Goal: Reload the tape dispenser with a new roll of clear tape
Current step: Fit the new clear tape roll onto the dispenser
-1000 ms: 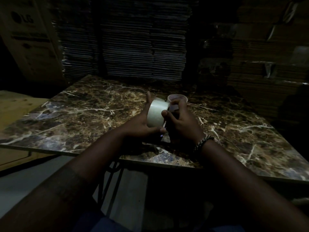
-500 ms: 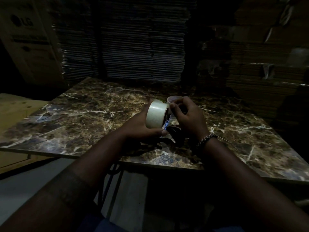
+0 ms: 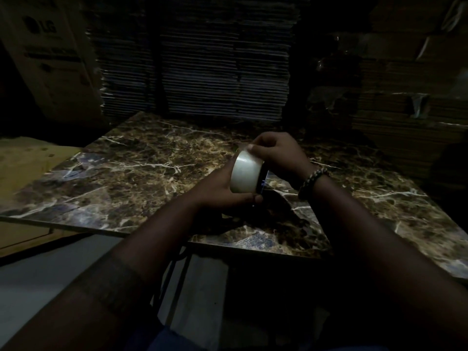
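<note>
Right hand [image 3: 276, 154] fingers curled down over the top edge of the tape roll [image 3: 245, 173], thumb tip pressed on the roll's rim at the upper right, closed on it. Left hand [image 3: 222, 191] cups the roll from below and the left side, fingers wrapped under it w/ a fingertip showing at the lower right, so also closed on the roll. Roll is pale, translucent, held on edge w/ its broad band facing the camera, up off the marble table [image 3: 126, 173], above its near-centre. A dark part w/ a small blue glint [image 3: 262, 182] sits tight against the roll's right face, probably the tape dispenser, too dim to be sure. Beaded bracelet [image 3: 312, 179] on the right wrist. Behind the table, stacks of flattened cardboard [image 3: 215, 72]; LG-marked box [image 3: 48, 59] far left.
</note>
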The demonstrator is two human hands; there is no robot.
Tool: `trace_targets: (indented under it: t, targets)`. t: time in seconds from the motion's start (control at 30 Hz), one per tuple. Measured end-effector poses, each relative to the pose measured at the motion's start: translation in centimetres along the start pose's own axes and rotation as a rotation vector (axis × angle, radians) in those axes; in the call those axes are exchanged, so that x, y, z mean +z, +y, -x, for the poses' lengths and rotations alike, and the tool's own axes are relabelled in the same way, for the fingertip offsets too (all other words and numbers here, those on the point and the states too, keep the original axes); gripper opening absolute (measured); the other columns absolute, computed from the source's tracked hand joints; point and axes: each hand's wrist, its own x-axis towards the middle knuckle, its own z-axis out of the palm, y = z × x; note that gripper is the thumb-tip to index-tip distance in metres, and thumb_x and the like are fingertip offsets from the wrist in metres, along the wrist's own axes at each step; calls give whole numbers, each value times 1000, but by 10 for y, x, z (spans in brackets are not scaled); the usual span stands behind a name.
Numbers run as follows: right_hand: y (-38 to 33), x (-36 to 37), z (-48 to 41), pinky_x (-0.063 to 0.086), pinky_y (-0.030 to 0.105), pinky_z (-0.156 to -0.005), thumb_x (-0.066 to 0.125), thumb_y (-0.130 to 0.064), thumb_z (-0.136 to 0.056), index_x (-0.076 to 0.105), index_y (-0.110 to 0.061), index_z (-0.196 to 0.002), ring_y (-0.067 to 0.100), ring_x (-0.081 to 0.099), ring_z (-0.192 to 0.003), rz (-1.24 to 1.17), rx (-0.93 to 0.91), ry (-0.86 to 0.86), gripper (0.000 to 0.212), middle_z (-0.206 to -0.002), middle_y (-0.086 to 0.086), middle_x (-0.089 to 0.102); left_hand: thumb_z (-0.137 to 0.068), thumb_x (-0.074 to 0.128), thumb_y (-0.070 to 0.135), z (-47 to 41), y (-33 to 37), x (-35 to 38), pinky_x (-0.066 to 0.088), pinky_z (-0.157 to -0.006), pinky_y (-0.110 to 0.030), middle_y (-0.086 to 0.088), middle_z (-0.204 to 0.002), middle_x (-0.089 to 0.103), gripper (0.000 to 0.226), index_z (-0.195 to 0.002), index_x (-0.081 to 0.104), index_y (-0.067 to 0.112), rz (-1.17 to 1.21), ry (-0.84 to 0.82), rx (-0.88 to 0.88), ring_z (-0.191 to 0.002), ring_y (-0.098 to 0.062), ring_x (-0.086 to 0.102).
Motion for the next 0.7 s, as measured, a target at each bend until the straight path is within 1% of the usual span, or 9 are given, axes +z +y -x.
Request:
trace_targets:
  t: [0.07, 0.1, 0.17, 0.27, 0.37, 0.43, 0.53, 0.6, 0.7]
  targets:
    - [-1, -2, -2, 61, 56, -80, 76, -37, -79, 76, -18, -75, 30, 74, -84, -52, 37, 18, 20, -85, 14, 76, -74, 98, 34, 1, 0, 1, 67, -92, -42, -1, -132, 72, 100, -156, 40, 39, 30, -1, 3, -115, -17, 76]
    - [-1, -3, -3, 60, 59, -81, 78, -28, -83, 76, -15, -75, 33, 74, -85, -72, 44, 20, 16, -88, 19, 76, -76, 98, 29, 2, 0, 1, 66, -94, -44, -2, -133, 71, 98, -155, 41, 39, 34, 1, 14, -117, -18, 76]
    - [-2, -5, -2, 60, 60, -81, 79, -20, -86, 76, -11, -77, 35, 75, -86, -91, 48, 30, 13, -90, 21, 76, -79, 97, 25, 1, 0, 1, 66, -94, -41, 0, -133, 71, 97, -156, 40, 38, 30, 7, 24, -117, -17, 75]
    - [-3, -5, 0, 61, 58, -81, 79, -21, -86, 75, -11, -78, 38, 75, -90, -109, 45, 51, 14, -88, 18, 76, -76, 95, 31, 0, -2, 0, 65, -93, -40, 0, -137, 70, 101, -159, 38, 37, 22, -6, 26, -120, -17, 74]
    - [-4, -4, 2, 61, 58, -82, 79, -24, -87, 75, -10, -80, 40, 75, -93, -118, 30, 40, 16, -91, 19, 76, -83, 95, 19, 1, 0, 0, 66, -90, -37, 2, -132, 70, 94, -153, 38, 43, 32, -13, 13, -114, -13, 75]
    - [-5, -4, 2, 61, 60, -81, 79, -22, -88, 74, -8, -84, 40, 74, -93, -92, 23, 42, 16, -92, 20, 76, -84, 94, 16, 2, 1, 0, 66, -94, -44, 1, -131, 71, 93, -153, 38, 44, 38, -12, 10, -114, -14, 76]
    - [-4, -2, 3, 62, 60, -81, 78, -19, -89, 74, -7, -85, 38, 74, -93, -92, 38, 76, 13, -92, 19, 76, -78, 96, 28, 2, 1, 0, 64, -98, -55, -4, -137, 70, 99, -157, 37, 43, 42, -8, -6, -120, -22, 75]
    - [-2, -2, 2, 62, 59, -81, 78, -19, -88, 75, -11, -80, 37, 75, -92, -96, 49, 100, 12, -90, 16, 76, -75, 96, 36, 3, 3, 0, 66, -94, -55, -4, -138, 68, 109, -163, 33, 42, 25, 1, -34, -119, -23, 75]
    - [5, -1, 0, 63, 59, -81, 76, -18, -87, 73, -17, -73, 34, 75, -88, -115, 84, 135, 14, -87, 14, 77, -78, 94, 33, 4, 4, 0, 68, -86, -54, -7, -137, 65, 110, -165, 28, 45, 53, 15, -58, -114, -28, 76]
